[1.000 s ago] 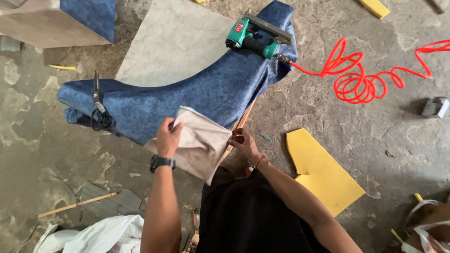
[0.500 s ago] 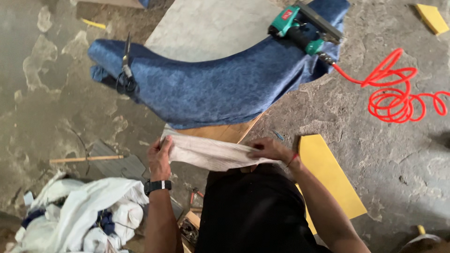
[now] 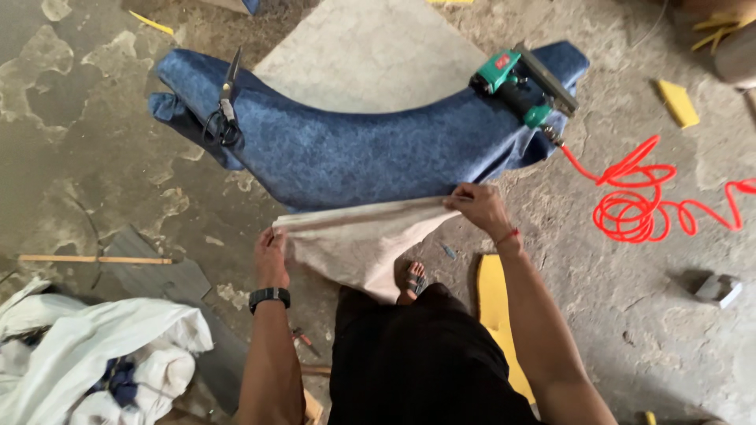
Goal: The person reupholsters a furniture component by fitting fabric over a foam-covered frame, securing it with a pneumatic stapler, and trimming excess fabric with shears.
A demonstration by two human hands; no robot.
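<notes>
Both the left hand (image 3: 272, 256) and right hand (image 3: 480, 208) grasp a beige cloth (image 3: 362, 244), stretched below the blue upholstered piece (image 3: 354, 149) mid-frame.

Both hands (image 3: 272, 256) stretch beige cloth (image 3: 358, 240) over blue cushion (image 3: 370, 149).

Stained grey concrete floor (image 3: 79, 157); pale slab (image 3: 362, 55) up top, poss. plywood; even daylight.

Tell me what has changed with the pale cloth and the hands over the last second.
Both hands, left hand and right hand, have drawn apart, stretching the pale cloth wide where it was bunched. They grip it as before. Scissors and green tool stayed on the blue piece.
</notes>
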